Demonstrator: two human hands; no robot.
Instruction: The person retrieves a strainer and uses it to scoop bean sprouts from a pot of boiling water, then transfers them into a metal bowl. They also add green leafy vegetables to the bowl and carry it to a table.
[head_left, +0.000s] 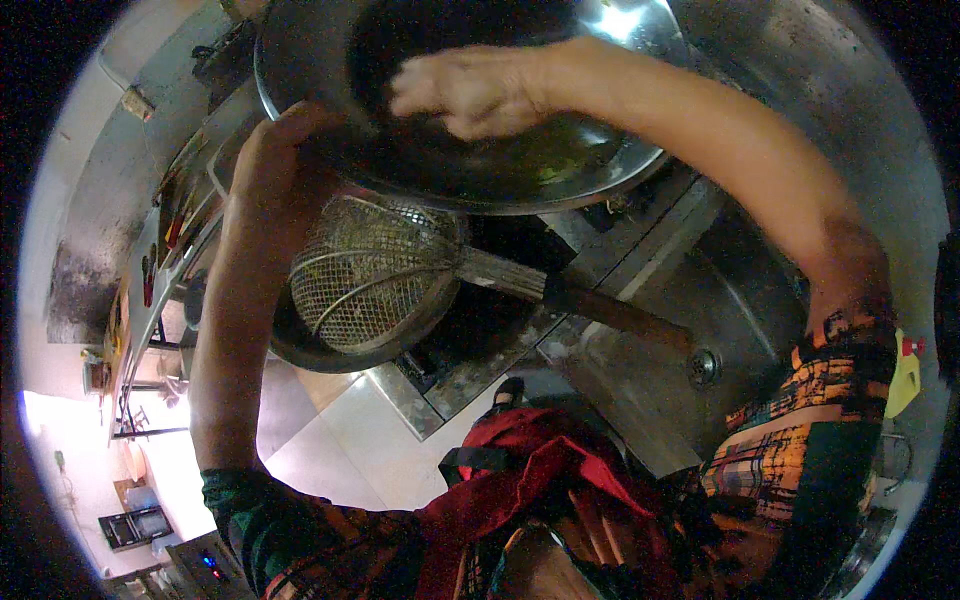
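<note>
A large dark metal basin (510, 199) with a shiny rim fills the top of the view. My left hand (296, 131) grips its rim at the left, with the fingers partly lost in shadow. Inside the basin, my right hand (480, 94) is low with its fingers curled and slightly blurred. Whether it holds something is hidden. A wet sheen and a greenish patch show on the basin's inner surface. Just below the basin, a wire mesh strainer (375, 277) rests in a dark round pan (322, 364). Its wooden handle (622, 311) points right.
On the right is a metal sink basin with a drain (703, 366). A yellow bottle (905, 375) with a red top stands at the far right. Several long-handled utensils (176, 225) lie along the left counter. A metal rack (150, 390) stands beyond my left arm.
</note>
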